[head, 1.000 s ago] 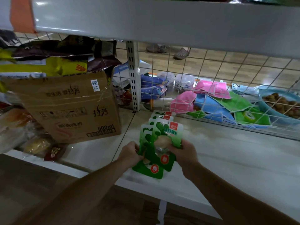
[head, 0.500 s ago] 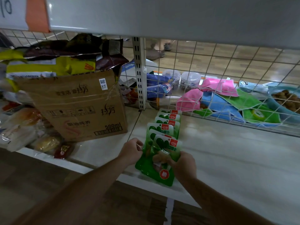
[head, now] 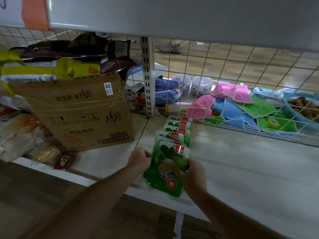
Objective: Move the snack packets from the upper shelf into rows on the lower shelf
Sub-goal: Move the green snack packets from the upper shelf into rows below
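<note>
Several green snack packets (head: 178, 128) lie overlapped in one row on the pale lower shelf (head: 241, 161), running from the wire mesh toward the front edge. The nearest green packet (head: 170, 167) lies flat at the front of the row. My left hand (head: 140, 156) pinches its left edge. My right hand (head: 193, 173) grips its right side. The underside of the upper shelf (head: 172, 16) fills the top of the view; what lies on it is hidden.
A cardboard box (head: 81, 112) with snack bags on top stands left of the row. Wrapped buns (head: 20, 135) lie at the far left. Behind the wire mesh (head: 241, 80) are coloured cloths (head: 233, 109) and plastic tubs (head: 201, 83). Someone's shoe (head: 170, 48) shows beyond.
The front packets have gone from raised and tilted in both hands to lying flat at the front of the row. Both hands came down with them and keep hold of the nearest one.
</note>
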`<state>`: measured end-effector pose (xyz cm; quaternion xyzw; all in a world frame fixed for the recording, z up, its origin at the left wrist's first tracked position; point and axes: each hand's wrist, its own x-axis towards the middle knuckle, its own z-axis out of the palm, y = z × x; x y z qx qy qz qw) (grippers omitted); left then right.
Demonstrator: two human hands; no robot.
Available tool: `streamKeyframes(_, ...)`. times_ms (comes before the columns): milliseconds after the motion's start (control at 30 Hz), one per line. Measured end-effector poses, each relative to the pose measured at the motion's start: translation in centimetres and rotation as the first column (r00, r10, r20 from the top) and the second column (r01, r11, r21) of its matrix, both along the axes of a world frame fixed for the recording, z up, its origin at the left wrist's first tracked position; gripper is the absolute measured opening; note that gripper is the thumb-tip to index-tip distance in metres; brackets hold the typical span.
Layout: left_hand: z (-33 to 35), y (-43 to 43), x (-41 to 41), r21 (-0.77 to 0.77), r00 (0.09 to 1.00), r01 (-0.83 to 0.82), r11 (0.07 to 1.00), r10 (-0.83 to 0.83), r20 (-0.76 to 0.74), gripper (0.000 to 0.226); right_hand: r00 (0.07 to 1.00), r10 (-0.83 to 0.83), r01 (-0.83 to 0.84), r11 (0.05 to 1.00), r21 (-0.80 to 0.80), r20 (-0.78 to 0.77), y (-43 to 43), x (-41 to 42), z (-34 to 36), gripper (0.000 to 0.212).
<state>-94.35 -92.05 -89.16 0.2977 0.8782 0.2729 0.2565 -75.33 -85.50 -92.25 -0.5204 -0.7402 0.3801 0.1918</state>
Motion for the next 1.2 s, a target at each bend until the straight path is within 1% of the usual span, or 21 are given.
streamKeyframes(67, 0.0, 0.5, 0.0, 0.009, 1.0, 0.002, 1.0, -0.002, 0.011, 0.006, 1.0, 0.005, -0.005, 1.0, -0.004, -0.007, 0.3, 0.1, 0.2, 0.025)
streamKeyframes(200, -0.2, 0.3, -0.3, 0.038, 0.999, 0.027, 0.999, -0.028, 0.016, 0.001, 1.0, 0.012, -0.011, 0.998, -0.063, 0.006, 0.1, 0.1, 0.2, 0.033)
streamKeyframes(300, -0.1, -1.0, -0.3, 0.037, 0.997, 0.055, 0.998, -0.053, -0.062, 0.013, 1.0, -0.021, 0.02, 0.998, -0.062, -0.006, -0.3, 0.0, 0.2, 0.034)
streamKeyframes(433, 0.0, -3.2, 0.2, 0.047, 0.982, 0.089, 0.995, -0.08, -0.169, 0.034, 0.996, -0.081, 0.08, 0.995, -0.063, -0.023, -0.4, -0.3, 0.1, 0.019)
streamKeyframes(500, -0.1, -4.0, 1.0, 0.033, 0.982, 0.132, 0.991, -0.127, -0.139, 0.045, 0.997, -0.079, 0.079, 0.994, -0.081, -0.001, -0.6, -0.5, 0.0, 0.021)
streamKeyframes(533, -0.2, -4.3, 1.4, 0.035, 0.982, 0.164, 0.986, -0.16, -0.105, 0.048, 0.997, -0.074, 0.075, 0.994, -0.083, 0.01, -0.8, -0.5, 0.0, 0.022)
streamKeyframes(633, -0.2, -4.2, 2.6, 0.075, 0.974, 0.227, 0.971, -0.226, -0.022, 0.041, 0.998, -0.056, 0.059, 0.995, -0.085, 0.035, -1.4, -0.6, 0.1, 0.027)
streamKeyframes(700, -0.1, -3.9, 2.6, 0.071, 0.977, 0.213, 0.974, -0.211, -0.037, 0.038, 0.999, -0.052, 0.052, 0.991, -0.125, -0.001, -1.5, -0.8, 0.2, 0.03)
streamKeyframes(800, -0.3, -3.4, 2.1, 0.059, 0.981, 0.179, 0.982, -0.173, -0.092, 0.038, 1.0, -0.005, 0.003, 0.992, -0.126, -0.014, -1.2, -1.0, 0.0, 0.031)
streamKeyframes(1000, -0.5, -3.7, 1.5, 0.068, 0.983, 0.166, 0.984, -0.159, -0.095, 0.044, 0.999, 0.035, -0.041, 0.981, -0.19, -0.033, -0.3, -1.0, -0.5, 0.033)
streamKeyframes(1100, -0.5, -3.8, 1.4, 0.07, 0.983, 0.17, 0.983, -0.164, -0.085, 0.04, 0.998, 0.046, -0.054, 0.972, -0.227, -0.042, -0.3, -1.1, -0.3, 0.035)
streamKeyframes(1200, -0.4, -3.8, 1.5, 0.066, 0.983, 0.174, 0.983, -0.169, -0.074, 0.038, 0.996, 0.039, -0.057, 0.962, -0.267, -0.074, -0.4, -1.0, 0.9, 0.029)
